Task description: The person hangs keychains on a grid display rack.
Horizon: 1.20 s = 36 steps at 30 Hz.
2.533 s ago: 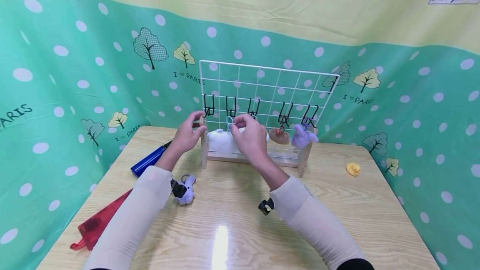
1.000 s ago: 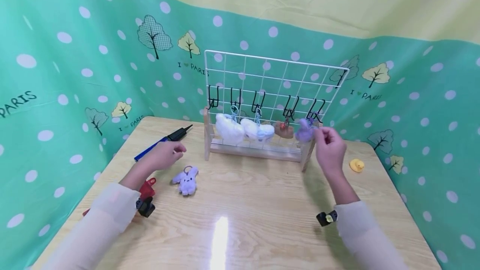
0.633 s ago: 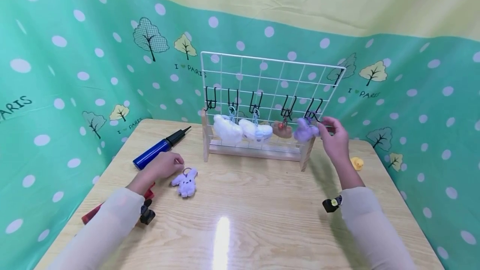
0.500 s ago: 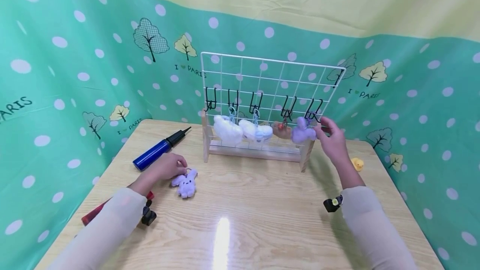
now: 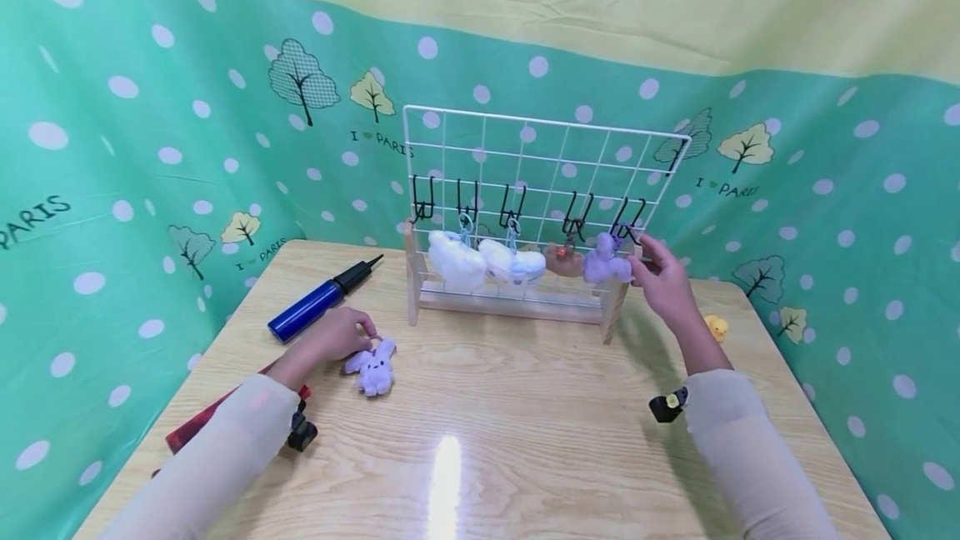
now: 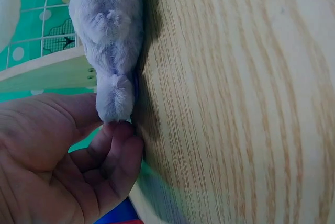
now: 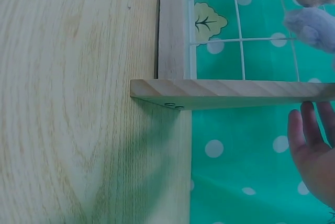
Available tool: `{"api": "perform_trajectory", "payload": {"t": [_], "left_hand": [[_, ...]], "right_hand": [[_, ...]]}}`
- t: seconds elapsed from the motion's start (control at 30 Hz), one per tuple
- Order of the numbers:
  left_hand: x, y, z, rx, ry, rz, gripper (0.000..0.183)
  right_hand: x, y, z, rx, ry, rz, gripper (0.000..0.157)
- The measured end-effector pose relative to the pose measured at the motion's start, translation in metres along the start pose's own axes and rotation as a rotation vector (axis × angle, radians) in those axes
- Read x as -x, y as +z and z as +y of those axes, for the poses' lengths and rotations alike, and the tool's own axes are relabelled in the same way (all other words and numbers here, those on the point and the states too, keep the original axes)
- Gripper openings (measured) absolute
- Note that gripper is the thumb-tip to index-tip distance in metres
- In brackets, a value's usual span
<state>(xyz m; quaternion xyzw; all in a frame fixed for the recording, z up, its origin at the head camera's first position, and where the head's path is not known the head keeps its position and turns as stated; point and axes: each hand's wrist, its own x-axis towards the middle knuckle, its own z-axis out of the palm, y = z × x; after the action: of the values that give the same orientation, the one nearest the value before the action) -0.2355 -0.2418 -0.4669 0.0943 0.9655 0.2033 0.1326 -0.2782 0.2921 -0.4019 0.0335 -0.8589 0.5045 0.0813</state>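
My left hand (image 5: 341, 334) is low over the table, its thumb and fingers pinching at the ear end of a small purple bunny plush keychain (image 5: 374, 371), near its ring. Up close in the left wrist view, the fuzzy bunny (image 6: 107, 20) lies on the wood with an ear between thumb and fingertips. My right hand (image 5: 666, 282) holds the upper right wooden post of a white wire grid rack (image 5: 540, 122); several fingers show against the post (image 7: 235, 88) in the right wrist view, the thumb out of that view. Beside it hangs another purple plush (image 5: 606, 263).
Black hooks (image 5: 512, 208) on the grid carry white plush charms (image 5: 457, 261) and a brown one (image 5: 562, 259); the leftmost hook has no plush. A blue hand pump (image 5: 307, 311) and a red item (image 5: 198, 423) lie left. A yellow duck (image 5: 717, 327) sits right.
My left hand left the rack's left post and came down to the bunny on the table. The right hand went from the white plushes to the right post. The hanging purple plush turned slightly.
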Motion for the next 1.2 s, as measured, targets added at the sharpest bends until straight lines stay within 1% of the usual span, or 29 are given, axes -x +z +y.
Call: {"api": "perform_trajectory", "payload": {"t": [0.07, 0.23, 0.3, 0.4, 0.63, 0.7, 0.9, 1.2], "left_hand": [[-0.001, 0.000, 0.000, 0.007, -0.017, -0.009, 0.008], [-0.001, 0.001, 0.000, 0.020, -0.015, -0.017, 0.008], [0.000, 0.000, 0.001, 0.022, 0.000, -0.015, 0.007], [0.000, 0.001, 0.002, 0.019, 0.002, -0.005, 0.005], [0.001, 0.001, 0.003, 0.004, 0.014, 0.043, 0.002], [0.002, -0.001, 0.003, 0.024, 0.009, 0.047, 0.004], [0.006, -0.004, -0.001, 0.109, -0.044, 0.037, 0.008], [0.010, -0.003, -0.008, 0.124, -0.039, 0.044, 0.008]], "right_hand": [[0.000, 0.000, 0.001, -0.004, -0.009, -0.003, 0.058], [0.001, -0.001, 0.001, -0.016, -0.027, -0.013, 0.058], [0.001, -0.001, 0.001, -0.015, -0.023, -0.016, 0.058], [0.001, -0.001, 0.002, -0.017, -0.016, -0.021, 0.058], [0.000, -0.001, 0.002, -0.009, -0.013, -0.027, 0.057], [-0.001, -0.001, 0.002, 0.000, -0.009, -0.027, 0.058], [-0.001, -0.002, 0.002, 0.017, -0.017, -0.028, 0.057], [-0.001, -0.001, 0.004, 0.020, -0.013, -0.032, 0.057]]}}
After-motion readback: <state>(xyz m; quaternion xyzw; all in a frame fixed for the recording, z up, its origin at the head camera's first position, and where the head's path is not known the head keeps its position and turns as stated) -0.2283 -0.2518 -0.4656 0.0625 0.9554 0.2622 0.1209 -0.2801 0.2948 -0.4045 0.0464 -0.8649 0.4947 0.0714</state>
